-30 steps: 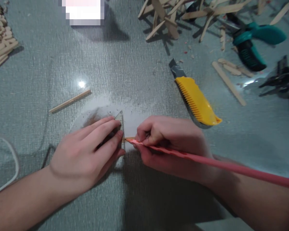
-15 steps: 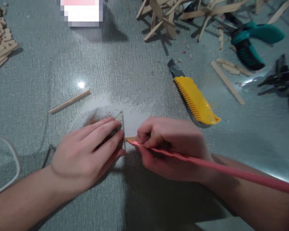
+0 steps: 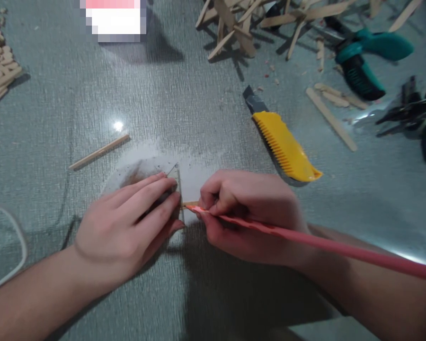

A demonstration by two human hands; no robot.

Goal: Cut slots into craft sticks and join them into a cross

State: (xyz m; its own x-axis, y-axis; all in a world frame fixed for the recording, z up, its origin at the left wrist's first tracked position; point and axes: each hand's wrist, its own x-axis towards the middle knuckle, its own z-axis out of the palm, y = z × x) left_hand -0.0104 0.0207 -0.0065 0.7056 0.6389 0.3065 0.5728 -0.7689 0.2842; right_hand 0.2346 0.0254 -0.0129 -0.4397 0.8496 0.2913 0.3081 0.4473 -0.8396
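— Very little has moved over the last half second: the whole scene slid slightly left, the knife [image 3: 282, 144] plainly so, while the pencil [image 3: 315, 239] tip kept beside the clear ruler's [image 3: 176, 174] edge.

— Meaning?

— Viewpoint drifted, I'd judge. Marking looks steady, at one spot on the stick [image 3: 192, 203].

— Where is that stick?

— Between the hands, meeting the ruler's right edge, over a pale patch [image 3: 195, 175] on the table [image 3: 163, 104]. Whether it runs on beneath: hidden.

— Grips?

— Right hand [image 3: 259, 199]: tight pinch around the pencil. Left hand [image 3: 124, 227]: fingers outstretched over the ruler, apparently pressing; whether they clasp anything underneath, cannot tell.

— Materials?

— Pencil red, long, its sharpened shoulder scalloped. Ruler transparent, pointed at its far corner. Stick flat, light wood. Table grey, finely ribbed, glossy. Patch whitish, smeared brown at left.

— Farther off?

— Right: knife yellow, grip toothed, blade toward far left; teal-handled pliers [image 3: 362, 71] beyond. Far left: heaped sticks [image 3: 2, 61], many round-ended.
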